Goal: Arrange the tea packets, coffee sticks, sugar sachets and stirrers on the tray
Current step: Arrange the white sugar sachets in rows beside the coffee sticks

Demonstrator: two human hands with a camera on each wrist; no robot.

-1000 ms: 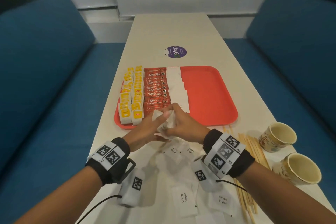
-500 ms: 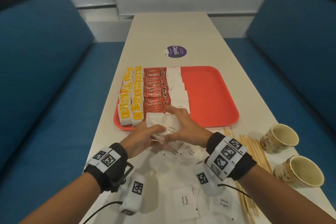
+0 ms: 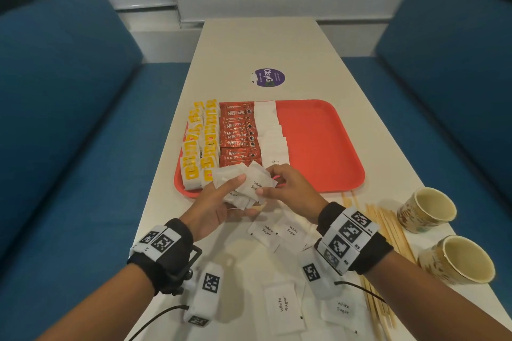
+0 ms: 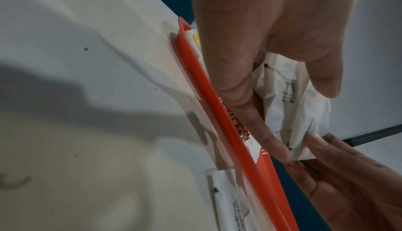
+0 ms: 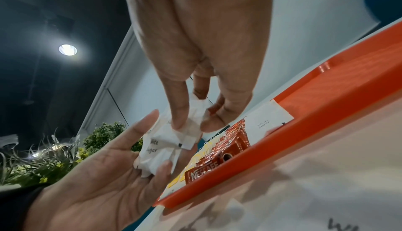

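A red tray (image 3: 318, 147) carries rows of yellow tea packets (image 3: 199, 144), red coffee sticks (image 3: 238, 135) and white sugar sachets (image 3: 270, 133). My left hand (image 3: 221, 199) holds a bunch of white sugar sachets (image 3: 243, 185) just above the tray's near edge, thumb on top. My right hand (image 3: 279, 185) pinches one sachet (image 5: 195, 114) of that bunch between thumb and fingers. The left wrist view shows the same bunch (image 4: 289, 104) beside the tray rim (image 4: 217, 100). Wooden stirrers (image 3: 385, 232) lie on the table at the right.
More sugar sachets (image 3: 279, 307) are scattered on the white table (image 3: 260, 44) under my wrists. Two paper cups (image 3: 426, 209) stand at the right edge. A purple round sticker (image 3: 268, 77) lies beyond the tray. Blue sofas (image 3: 69, 119) flank the table.
The bunch of sachets has spread in my left hand, and my right hand has shifted to pinch one sachet at its right side. Both hands stay at the tray's near edge.
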